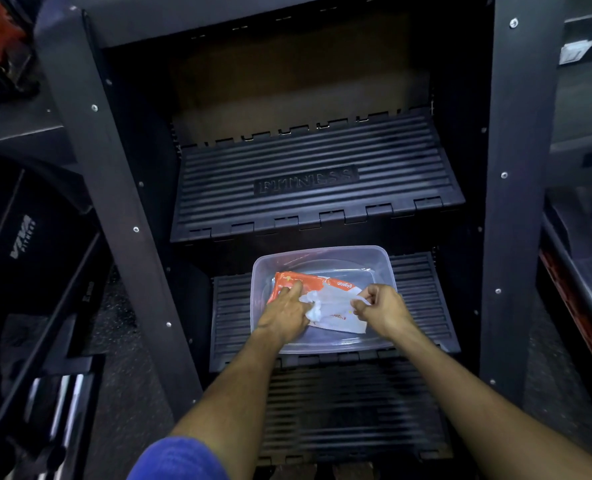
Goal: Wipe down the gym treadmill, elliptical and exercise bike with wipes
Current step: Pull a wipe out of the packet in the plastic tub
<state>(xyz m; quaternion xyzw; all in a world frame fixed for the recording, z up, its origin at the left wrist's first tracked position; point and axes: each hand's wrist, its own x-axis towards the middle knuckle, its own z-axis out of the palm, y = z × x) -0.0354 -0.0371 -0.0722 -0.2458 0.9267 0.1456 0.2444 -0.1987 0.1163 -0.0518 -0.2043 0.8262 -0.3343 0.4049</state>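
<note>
An orange and white pack of wipes (336, 285) lies in a clear plastic tub (322, 258) that sits on a ribbed black step of a stair machine. My left hand (284, 315) presses down on the pack, its forefinger stretched over the orange end. A white wipe (313, 306) bunches up beside that hand. My right hand (381, 311) pinches the pack's clear flap or a wipe at its opening; which one I cannot tell.
Another ribbed step marked FITNESS (308, 181) rises behind the tub. Black side frames (114, 188) (516, 188) wall in the steps. A black machine marked VIVA (22, 237) stands to the left. A blue-clad knee (180, 460) shows at the bottom.
</note>
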